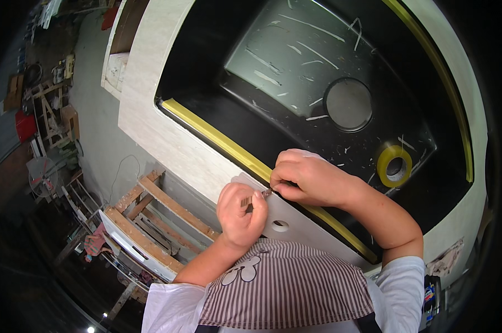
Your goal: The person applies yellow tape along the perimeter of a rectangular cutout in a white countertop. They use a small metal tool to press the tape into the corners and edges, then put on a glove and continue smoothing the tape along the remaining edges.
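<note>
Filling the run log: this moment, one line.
left hand: holds small item, kind unclear | right hand: at yellow strip | tape roll: in black sink

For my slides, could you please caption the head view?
Left hand and right hand close together at a black basin edged with yellow tape.

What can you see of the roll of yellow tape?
The roll of tape is a yellow ring, plastic by its look, around a pale core with an open centre. It rests in the black sink, lower right of the round hole, its open side in view; exact tilt unclear. Neither the left hand nor the right hand touches it.
</note>
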The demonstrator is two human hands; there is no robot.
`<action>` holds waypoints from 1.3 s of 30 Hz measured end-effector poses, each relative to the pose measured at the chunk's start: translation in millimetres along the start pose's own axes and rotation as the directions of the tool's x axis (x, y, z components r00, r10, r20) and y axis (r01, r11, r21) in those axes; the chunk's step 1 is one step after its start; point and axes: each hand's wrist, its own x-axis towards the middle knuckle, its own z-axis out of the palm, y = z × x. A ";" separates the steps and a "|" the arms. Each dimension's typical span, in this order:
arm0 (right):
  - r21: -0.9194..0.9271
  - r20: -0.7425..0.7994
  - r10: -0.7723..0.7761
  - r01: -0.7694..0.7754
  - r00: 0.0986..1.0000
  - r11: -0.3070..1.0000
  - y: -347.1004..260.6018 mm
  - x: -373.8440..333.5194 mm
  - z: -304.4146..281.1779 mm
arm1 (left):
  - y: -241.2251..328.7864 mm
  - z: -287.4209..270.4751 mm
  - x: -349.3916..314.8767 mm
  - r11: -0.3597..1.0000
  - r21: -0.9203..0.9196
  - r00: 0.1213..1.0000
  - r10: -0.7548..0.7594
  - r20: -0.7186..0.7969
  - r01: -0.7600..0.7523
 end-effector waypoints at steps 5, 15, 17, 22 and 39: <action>-0.011 -0.006 -0.023 0.023 1.000 1.000 1.3 -6.4 0.0 | 2.1 1.6 -3.8 1.000 -0.001 1.000 0.016 0.017 -0.016; 0.066 0.009 0.091 -0.092 0.996 0.994 -12.5 -21.7 -24.6 | 16.6 -11.7 -14.9 0.974 -0.222 0.987 -0.006 0.163 0.043; 0.092 -0.011 0.112 -0.111 0.994 0.990 -17.1 -24.0 -33.4 | 16.8 -20.0 -17.9 0.947 -0.305 0.971 -0.024 0.240 0.099; 0.123 0.108 -0.054 0.041 0.993 0.992 -36.8 -30.0 -28.0 | 13.6 -29.8 -11.5 0.913 -0.401 0.921 0.091 0.378 0.075; -0.222 -0.213 0.233 -0.279 0.949 0.934 -50.7 -39.4 -40.3 | -9.7 -61.1 7.6 0.893 -0.442 0.943 0.216 0.254 -0.085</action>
